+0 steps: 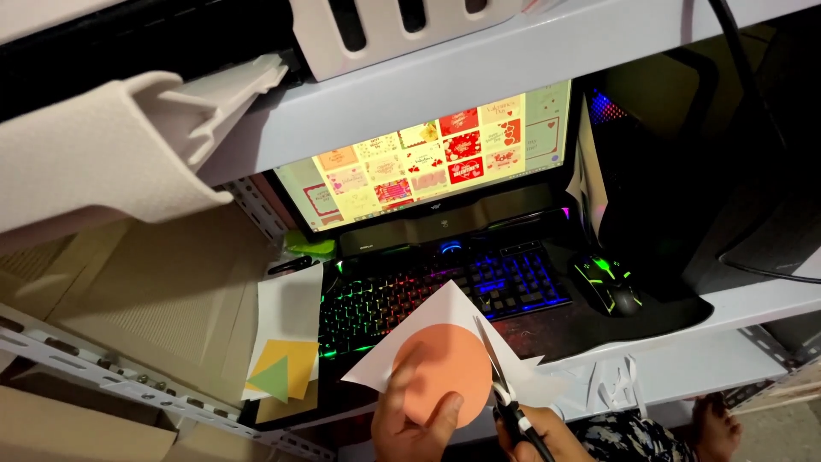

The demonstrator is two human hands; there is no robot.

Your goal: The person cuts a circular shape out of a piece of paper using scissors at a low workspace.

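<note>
- left hand (pixel 419 419) is gripping a white sheet of paper (pixel 428 334) with an orange circle (pixel 445 372) on it, thumb pressed flat on the orange part, right at the near edge of the view
- right hand (pixel 534 436) is closed round the black handles of the scissors (pixel 496 376), blades up against the right edge of the circle
- paper sits in the air just near of the lit-up rainbow keyboard (pixel 445 291), covering its near middle
- no real containers here, closest thing is the grey metal shelf (pixel 684 359) holding the keyboard, a glowing mouse (pixel 609 285) to the right and a monitor (pixel 428 162) at the far side
- white paper offcuts (pixel 611 381) lie on the near right shelf edge
- left of the keyboard: white sheet with yellow and green paper pieces (pixel 282 368)
- pretty cramped, upper shelf (pixel 479 77) overhangs, cardboard (pixel 162 291) crowds the left
</note>
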